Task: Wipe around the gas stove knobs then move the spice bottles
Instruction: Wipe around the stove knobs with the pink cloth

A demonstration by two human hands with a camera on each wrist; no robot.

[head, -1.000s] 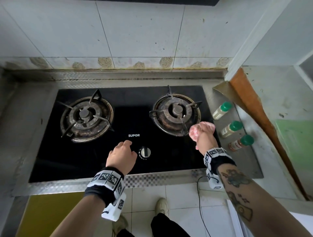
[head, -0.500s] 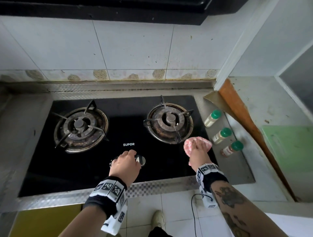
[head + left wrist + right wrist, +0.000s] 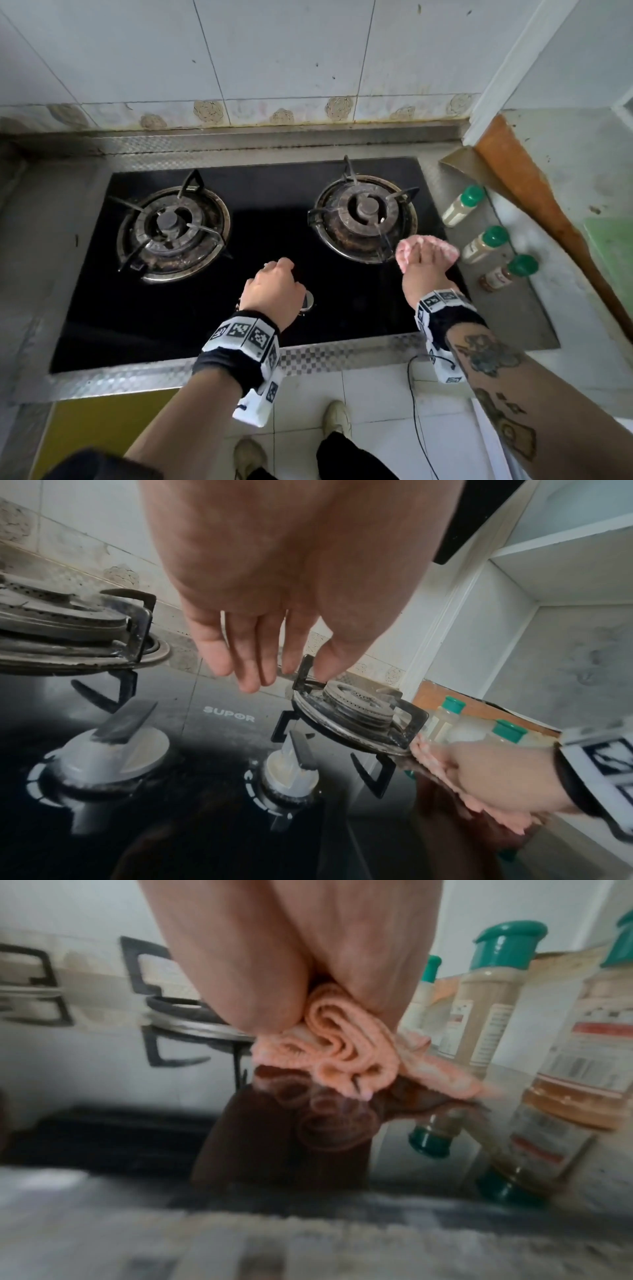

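Note:
The black glass gas stove (image 3: 171,315) carries two knobs, a left knob (image 3: 113,750) and a right knob (image 3: 291,767). My left hand (image 3: 274,287) hovers over them with relaxed fingers (image 3: 250,669), holding nothing; from the head view only the right knob's edge (image 3: 308,301) shows. My right hand (image 3: 424,270) grips a bunched pink cloth (image 3: 342,1047) on the glass by the right burner (image 3: 363,219). Three green-capped spice bottles stand just right of it on the steel strip: far (image 3: 462,205), middle (image 3: 484,243), near (image 3: 507,274).
The left burner (image 3: 171,229) with its black pan supports sits behind the knobs. A tiled wall (image 3: 274,68) closes the back. An orange board (image 3: 534,192) and a white wall corner border the bottles on the right. The checkered steel front edge (image 3: 325,356) runs below my wrists.
My left hand has slid slightly right and now covers most of the right knob. The right hand with the cloth has stayed beside the right burner. The head view has shifted.

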